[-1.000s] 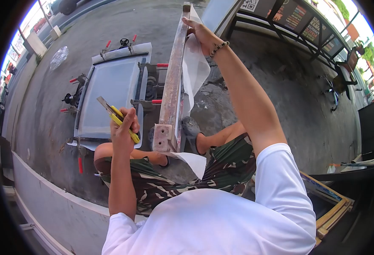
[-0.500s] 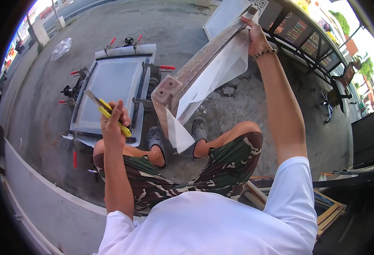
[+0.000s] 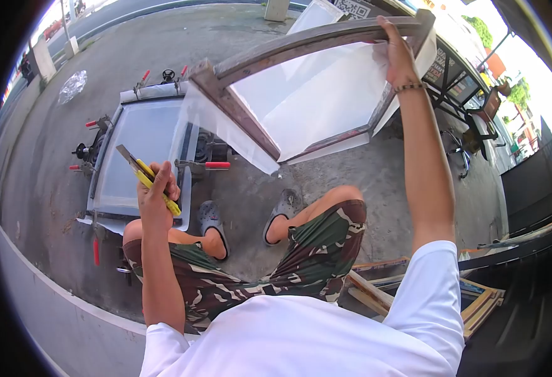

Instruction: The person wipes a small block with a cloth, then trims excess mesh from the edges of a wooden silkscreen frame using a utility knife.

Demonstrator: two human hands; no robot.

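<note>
My left hand [image 3: 158, 191] is closed around a yellow utility knife [image 3: 143, 174], its blade out and pointing up and to the left. My right hand [image 3: 399, 55] grips the top bar of a wooden frame [image 3: 301, 43] near its right corner. The frame is held up in the air, tilted, with white mesh [image 3: 313, 94] stretched across it and loose mesh edges hanging past its sides. To the left, another mesh screen [image 3: 141, 151] lies low above the ground, held by clamps with red handles [image 3: 217, 166]. The raised frame's left corner overlaps it in view.
Clear crumpled plastic [image 3: 73, 87] lies on the ground at the far left. A low wall [image 3: 69, 301] runs along the lower left. Several wooden frames [image 3: 483, 311] are at the lower right. An office chair [image 3: 458, 151] and black railing with posters stand at the right.
The wooden frame has turned from edge-on to show its mesh face and has been raised. My right hand has moved right with it. My left hand still holds the knife, slightly further left.
</note>
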